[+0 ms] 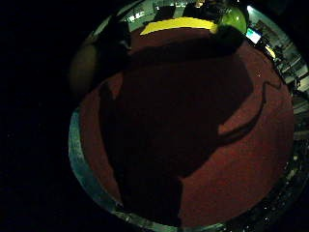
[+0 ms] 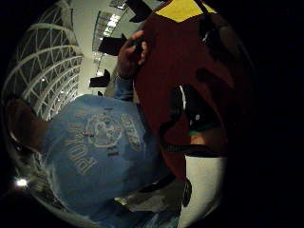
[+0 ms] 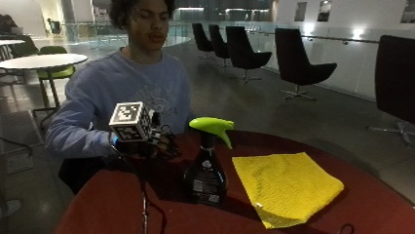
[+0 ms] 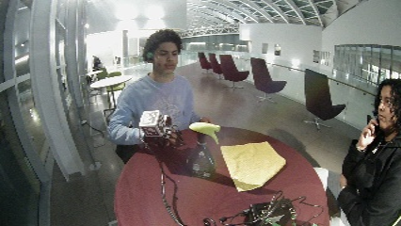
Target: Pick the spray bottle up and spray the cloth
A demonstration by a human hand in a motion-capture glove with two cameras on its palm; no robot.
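Spreading across most of the outside view, a round dark red table [image 3: 117,214] carries everything. A person in a light blue sweatshirt [image 3: 123,92] sits behind it, facing the table.

A yellow cloth [image 3: 285,185] lies flat on the tabletop, one corner hanging near the table's front edge. In the little finger side palm view it shows as a yellow strip [image 1: 178,24] at the far rim of the red surface, with the bottle's green top beside it.

Just beside the cloth, on the side nearer the gloved hand, stands the spray bottle [image 3: 205,178]: a dark body with a label low on its front, upright on the table, topped by a lime green trigger head [image 3: 213,126] whose nozzle points toward the cloth. Bottle and cloth are close but do not appear to touch.

The gloved right hand [image 3: 152,145] hovers above the table, just beside the bottle's neck and apart from it. Its fingers are dark against the dark background, so I cannot tell whether they are spread or curled; nothing is visibly held.

The bare left hand [image 2: 130,54] appears in the thumb side palm view at the table's edge, fingers curled.
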